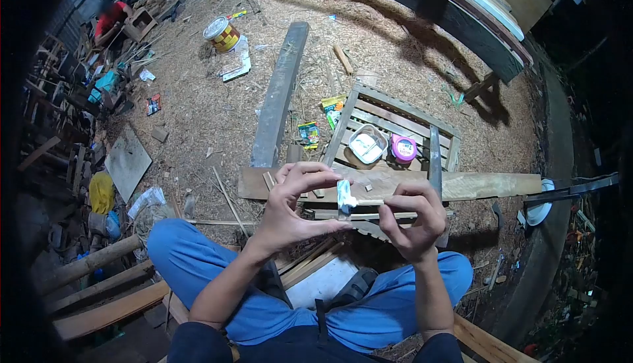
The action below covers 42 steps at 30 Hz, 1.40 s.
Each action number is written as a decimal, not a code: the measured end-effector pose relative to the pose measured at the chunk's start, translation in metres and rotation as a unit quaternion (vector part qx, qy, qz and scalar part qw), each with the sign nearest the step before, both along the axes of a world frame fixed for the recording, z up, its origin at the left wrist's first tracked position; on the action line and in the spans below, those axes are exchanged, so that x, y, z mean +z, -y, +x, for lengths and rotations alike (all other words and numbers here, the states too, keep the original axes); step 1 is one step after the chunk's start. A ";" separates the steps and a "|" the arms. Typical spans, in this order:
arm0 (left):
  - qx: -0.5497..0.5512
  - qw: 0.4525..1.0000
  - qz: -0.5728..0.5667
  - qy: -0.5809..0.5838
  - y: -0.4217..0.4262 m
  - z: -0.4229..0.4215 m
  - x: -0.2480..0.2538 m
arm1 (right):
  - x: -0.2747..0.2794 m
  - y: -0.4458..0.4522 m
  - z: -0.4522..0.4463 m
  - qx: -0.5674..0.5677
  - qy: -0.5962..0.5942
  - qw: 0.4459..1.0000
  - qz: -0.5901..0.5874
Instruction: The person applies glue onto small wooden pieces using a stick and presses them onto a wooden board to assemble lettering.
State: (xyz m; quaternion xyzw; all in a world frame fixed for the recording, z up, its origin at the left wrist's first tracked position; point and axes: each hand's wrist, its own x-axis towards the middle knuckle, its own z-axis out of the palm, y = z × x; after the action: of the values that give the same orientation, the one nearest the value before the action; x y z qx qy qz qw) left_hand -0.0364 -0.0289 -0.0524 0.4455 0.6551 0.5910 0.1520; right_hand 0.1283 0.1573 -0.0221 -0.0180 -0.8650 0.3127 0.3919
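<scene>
My left hand [297,201] holds a small piece coated with white paste [344,195] upright between thumb and fingertips, above the wooden boards. Pinched in my right hand [417,216] is a thin light stick [370,202], whose left end meets the white paste. Just beyond my hands, a plastic tub with white contents [368,144] and a pink tape measure [403,148] sit on a slatted wooden frame [455,132]. A long plank [488,185] lies across the frame's near side.
A dark beam [280,96] lies on the sawdust-covered ground, near colourful packets [308,135]. Further back stand a paint bucket [221,35] and a heavy bench [422,7]. A person in red [111,23] sits at the far left. A white hard-looking bowl shape [541,208] lies at right.
</scene>
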 end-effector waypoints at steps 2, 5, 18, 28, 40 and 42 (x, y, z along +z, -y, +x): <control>0.002 1.000 -0.004 -0.001 0.000 0.001 0.000 | -0.003 0.001 -0.001 -0.027 -0.002 0.999 -0.018; 0.003 1.000 -0.016 -0.027 0.000 -0.001 0.002 | -0.001 0.002 -0.002 -0.034 0.008 0.999 -0.022; 0.065 0.997 -0.019 -0.041 0.002 -0.003 -0.003 | 0.002 0.001 -0.001 -0.004 -0.004 0.998 0.057; 0.042 0.998 -0.004 -0.051 0.000 0.002 0.000 | -0.004 0.002 -0.003 -0.046 -0.010 0.999 0.010; 0.049 0.991 0.035 0.121 -0.002 0.007 -0.006 | -0.002 0.004 0.001 0.000 -0.006 1.000 -0.010; 0.045 0.996 0.021 0.067 -0.002 0.006 -0.003 | -0.002 0.004 0.000 -0.012 -0.015 1.000 -0.007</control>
State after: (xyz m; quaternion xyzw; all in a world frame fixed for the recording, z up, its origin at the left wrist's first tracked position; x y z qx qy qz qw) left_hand -0.0303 -0.0271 -0.0558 0.3777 0.6503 0.6395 0.1595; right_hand 0.1287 0.1530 -0.0240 -0.0270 -0.8567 0.3144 0.4081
